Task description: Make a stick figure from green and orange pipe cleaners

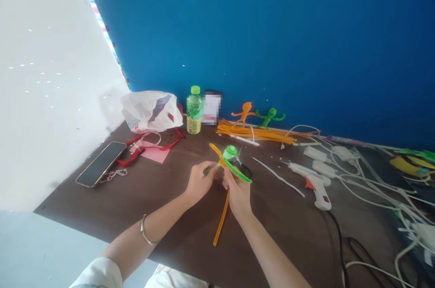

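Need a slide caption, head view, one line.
Left hand and right hand holding green and orange pipe cleaners, glue gun lying at right.

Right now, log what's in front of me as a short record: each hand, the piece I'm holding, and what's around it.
Left hand: pinching the fuzzy orange-and-green piece
Right hand: gripping the same piece
Piece details: green coil at the far end, orange strip extending toward you
Back of table: bottle, orange figure, green figure, orange bundle
Left side: phone, plastic bag, pink paper
Right side: glue gun
Partly hidden: scissors, beyond the hands
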`<act>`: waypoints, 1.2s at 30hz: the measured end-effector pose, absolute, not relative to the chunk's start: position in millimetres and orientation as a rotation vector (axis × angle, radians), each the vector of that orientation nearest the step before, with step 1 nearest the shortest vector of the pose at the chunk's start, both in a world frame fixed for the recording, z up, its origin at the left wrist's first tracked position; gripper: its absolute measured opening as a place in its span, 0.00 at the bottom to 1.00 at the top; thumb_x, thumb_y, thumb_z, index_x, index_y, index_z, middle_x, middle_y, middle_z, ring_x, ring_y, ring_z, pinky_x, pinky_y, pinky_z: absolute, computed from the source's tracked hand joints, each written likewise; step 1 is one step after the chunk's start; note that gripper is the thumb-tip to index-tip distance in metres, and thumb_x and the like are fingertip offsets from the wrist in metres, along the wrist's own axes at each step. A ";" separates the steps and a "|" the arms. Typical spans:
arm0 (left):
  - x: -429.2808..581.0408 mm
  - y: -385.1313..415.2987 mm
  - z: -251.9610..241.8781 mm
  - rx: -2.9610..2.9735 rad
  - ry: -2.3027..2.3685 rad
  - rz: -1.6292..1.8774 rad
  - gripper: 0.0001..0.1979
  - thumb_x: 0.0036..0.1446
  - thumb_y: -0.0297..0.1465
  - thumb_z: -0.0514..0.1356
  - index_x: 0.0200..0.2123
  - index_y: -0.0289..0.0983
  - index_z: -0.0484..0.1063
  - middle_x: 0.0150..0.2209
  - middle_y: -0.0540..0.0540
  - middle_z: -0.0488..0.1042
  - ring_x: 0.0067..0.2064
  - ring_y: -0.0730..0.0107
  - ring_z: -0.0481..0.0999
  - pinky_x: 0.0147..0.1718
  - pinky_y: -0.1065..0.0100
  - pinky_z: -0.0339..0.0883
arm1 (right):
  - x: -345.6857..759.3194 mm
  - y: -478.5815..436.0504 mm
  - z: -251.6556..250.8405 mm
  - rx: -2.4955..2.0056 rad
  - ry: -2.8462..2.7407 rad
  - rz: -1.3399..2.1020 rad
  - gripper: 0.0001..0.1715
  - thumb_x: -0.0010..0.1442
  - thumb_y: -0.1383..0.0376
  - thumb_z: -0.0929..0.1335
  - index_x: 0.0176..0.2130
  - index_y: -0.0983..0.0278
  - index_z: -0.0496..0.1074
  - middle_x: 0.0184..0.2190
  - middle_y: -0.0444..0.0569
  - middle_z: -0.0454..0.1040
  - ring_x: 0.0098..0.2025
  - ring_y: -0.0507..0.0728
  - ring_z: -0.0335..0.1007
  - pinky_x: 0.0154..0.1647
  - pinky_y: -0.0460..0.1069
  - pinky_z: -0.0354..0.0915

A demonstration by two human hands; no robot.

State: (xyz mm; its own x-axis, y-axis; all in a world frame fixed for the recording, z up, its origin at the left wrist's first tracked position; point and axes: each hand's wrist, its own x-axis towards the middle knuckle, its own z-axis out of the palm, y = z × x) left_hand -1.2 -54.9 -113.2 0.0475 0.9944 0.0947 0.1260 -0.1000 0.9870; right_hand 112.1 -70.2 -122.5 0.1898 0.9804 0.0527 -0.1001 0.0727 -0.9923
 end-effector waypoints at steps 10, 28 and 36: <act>-9.8 -48.8 -110.4 0.518 0.518 0.795 0.07 0.43 0.27 0.63 0.28 0.31 0.69 0.25 0.52 0.64 0.20 0.86 0.60 0.23 0.77 0.60 | 126.0 -60.8 -114.7 -1.224 -0.961 1.222 0.17 0.43 0.54 0.71 0.30 0.64 0.74 0.23 0.44 0.71 0.19 0.48 0.58 0.18 0.44 0.54; 0.9 -53.6 -111.7 0.826 0.747 0.854 0.08 0.50 0.31 0.53 0.35 0.36 0.62 0.23 0.52 0.60 0.19 0.79 0.57 0.21 0.73 0.53 | 121.0 -58.3 -120.0 -1.111 -0.732 1.316 0.13 0.44 0.57 0.71 0.23 0.65 0.72 0.13 0.38 0.59 0.16 0.45 0.49 0.15 0.43 0.50; -3.8 -56.3 -119.0 1.969 1.246 1.082 0.10 0.53 0.33 0.53 0.37 0.39 0.70 0.32 0.41 0.69 0.36 0.64 0.67 0.39 0.67 0.57 | 112.9 -61.5 -126.7 -1.289 -0.723 1.060 0.17 0.43 0.56 0.70 0.31 0.66 0.75 0.21 0.45 0.68 0.22 0.50 0.57 0.18 0.45 0.54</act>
State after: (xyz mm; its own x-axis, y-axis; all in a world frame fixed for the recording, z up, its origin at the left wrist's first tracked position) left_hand -3.8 -56.3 -119.0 0.2405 0.9122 0.3318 0.4561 -0.4080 0.7909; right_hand 112.9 -61.5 -126.7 0.3803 0.9158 -0.1290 -0.2143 -0.0484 -0.9756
